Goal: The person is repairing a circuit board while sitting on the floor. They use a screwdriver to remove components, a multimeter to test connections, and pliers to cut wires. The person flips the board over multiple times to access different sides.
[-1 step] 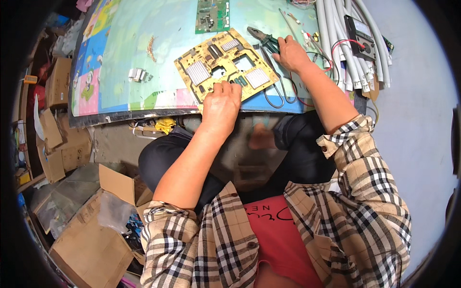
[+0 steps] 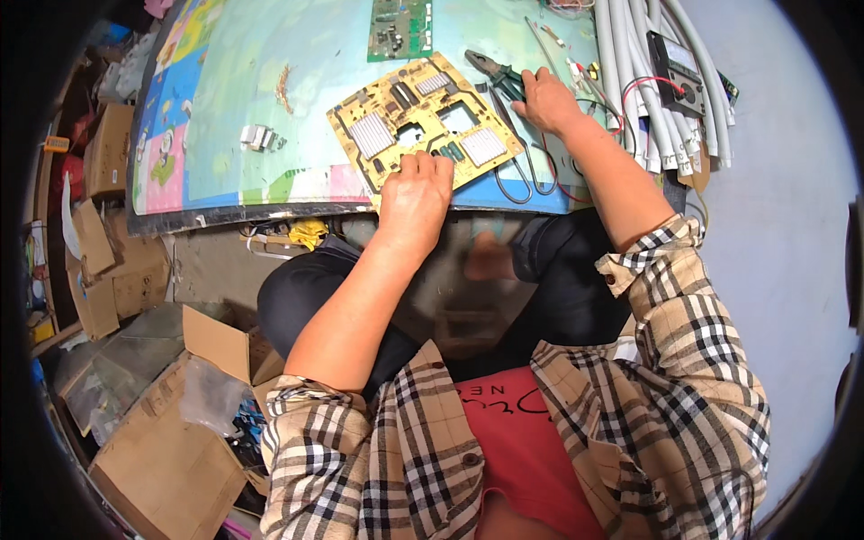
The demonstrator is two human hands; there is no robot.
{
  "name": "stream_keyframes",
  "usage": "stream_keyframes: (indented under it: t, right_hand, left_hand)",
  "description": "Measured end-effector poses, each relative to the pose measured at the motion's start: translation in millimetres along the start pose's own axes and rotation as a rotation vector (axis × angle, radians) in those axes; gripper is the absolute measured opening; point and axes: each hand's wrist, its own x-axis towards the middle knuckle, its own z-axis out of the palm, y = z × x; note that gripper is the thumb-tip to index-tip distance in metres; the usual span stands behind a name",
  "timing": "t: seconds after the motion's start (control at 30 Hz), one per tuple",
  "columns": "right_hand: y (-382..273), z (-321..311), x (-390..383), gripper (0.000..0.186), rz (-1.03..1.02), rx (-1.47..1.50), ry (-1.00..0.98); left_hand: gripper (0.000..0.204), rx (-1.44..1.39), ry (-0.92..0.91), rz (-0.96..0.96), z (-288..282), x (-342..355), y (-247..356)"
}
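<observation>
A yellow circuit board (image 2: 416, 107) with silver heat sinks and two cut-out holes lies tilted at the table's near edge. My left hand (image 2: 415, 191) is closed on its near edge, fingertips over the components and the thumb hidden. To the board's right, my right hand (image 2: 550, 101) is closed round the dark green handles of a pair of pliers (image 2: 489, 67), whose jaws point to the far left. Black and red test leads (image 2: 538, 175) curl between the board and my right forearm. Beyond the yellow board lies a green circuit board (image 2: 400, 31).
A multimeter (image 2: 676, 74) rests on a bundle of grey-white tubes (image 2: 641, 99) at the right. Small metal pieces (image 2: 257, 137) and a wire scrap (image 2: 285, 88) lie on the table's left side. Cardboard boxes (image 2: 166, 450) fill the floor at the left.
</observation>
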Motion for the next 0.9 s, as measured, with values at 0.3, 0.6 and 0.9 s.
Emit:
stream_keyframes:
  t: [0.3, 0.6, 0.9]
  right_hand:
    - [3, -37, 21, 0.059, 0.053, 0.162, -0.211]
    - [21, -67, 10, 0.041, 0.257, 1.572, -0.174]
    - [59, -117, -20, 0.017, -0.016, 2.220, -0.036]
  left_hand:
    - [0.042, 0.103, -0.029, -0.004, 15, -6, 7]
    - [0.048, 0.203, 0.020, -0.009, 42, -11, 8]
    - [0.041, 0.113, 0.022, 0.007, 46, -12, 0]
